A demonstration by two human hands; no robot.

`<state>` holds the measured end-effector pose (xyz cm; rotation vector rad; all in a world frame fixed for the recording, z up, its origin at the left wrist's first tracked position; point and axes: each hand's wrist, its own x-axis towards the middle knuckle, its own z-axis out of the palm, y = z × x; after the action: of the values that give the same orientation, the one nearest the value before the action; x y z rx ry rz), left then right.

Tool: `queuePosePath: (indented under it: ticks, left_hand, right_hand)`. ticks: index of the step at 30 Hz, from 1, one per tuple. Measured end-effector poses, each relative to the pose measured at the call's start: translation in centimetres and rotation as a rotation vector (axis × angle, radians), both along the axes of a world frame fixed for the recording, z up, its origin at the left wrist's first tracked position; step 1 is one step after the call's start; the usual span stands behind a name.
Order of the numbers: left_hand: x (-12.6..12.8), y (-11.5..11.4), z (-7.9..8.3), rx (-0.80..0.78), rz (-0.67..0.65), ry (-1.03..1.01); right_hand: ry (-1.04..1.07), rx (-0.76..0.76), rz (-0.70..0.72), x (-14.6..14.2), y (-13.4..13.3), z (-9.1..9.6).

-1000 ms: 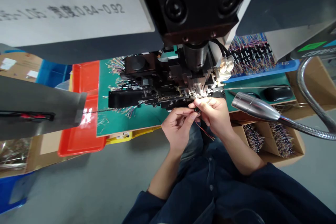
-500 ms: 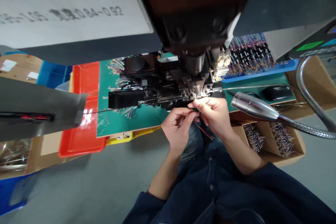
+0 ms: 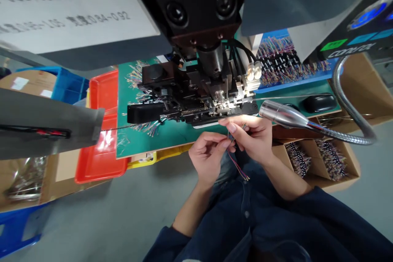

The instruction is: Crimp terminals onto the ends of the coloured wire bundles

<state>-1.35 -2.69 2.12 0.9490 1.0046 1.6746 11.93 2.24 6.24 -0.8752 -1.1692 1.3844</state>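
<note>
Thin coloured wires (image 3: 237, 165) run between my two hands, their loose ends hanging down in front of my shirt. My left hand (image 3: 208, 155) pinches the bundle between thumb and forefinger. Close beside it, my right hand (image 3: 253, 137) also has its fingers closed on the wires, and short ends stick out above its thumb. Both hands are just in front of a black and metal crimping machine (image 3: 196, 90), apart from its brightly lit die area (image 3: 222, 104). The middle of the bundle is partly hidden by my fingers.
A lamp on a flexible neck (image 3: 282, 114) reaches in from the right. A red tray (image 3: 101, 159) lies left of the green bench top (image 3: 123, 147). A blue tray (image 3: 294, 82) of wire bundles is behind; a cardboard box (image 3: 337, 184) with more bundles stands at right.
Both hands have drawn slightly back from the machine's die area with the wires, which now hang lower. The camera view has shifted, showing more of the machine head.
</note>
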Motion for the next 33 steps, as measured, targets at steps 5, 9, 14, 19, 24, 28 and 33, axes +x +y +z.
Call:
queuePosePath:
  ticks: [5,9,14,19,24,28,33]
  left_hand:
    - [0.4,-1.3,0.8,-0.009,-0.021,0.021]
    - [0.7,-2.1,1.3,0.012,-0.030,0.030]
    - [0.8,-2.9,1.8,0.052,-0.027,0.041]
    - [0.9,-3.2,2.1,0.063,-0.017,0.059]
    - [0.9,-3.3,2.1,0.049,-0.024,0.051]
    - [0.9,-3.4,2.0,0.061,-0.045,0.049]
    - [0.9,-3.8,2.2,0.036,-0.041,0.071]
  right_hand:
    - [0.049,-0.034,0.023,0.3,-1.0,1.0]
    - [0.061,-0.065,0.041,0.6,-1.7,1.1]
    - [0.088,-0.079,0.049,0.9,-2.5,0.9]
    - [0.033,-0.097,0.034,1.0,-2.8,1.0]
    - [0.012,-0.107,0.013,1.0,-2.8,1.0]
    - [0.062,-0.101,0.018,0.9,-2.8,0.9]
    - [0.114,-0.177,0.091,0.9,-3.0,0.8]
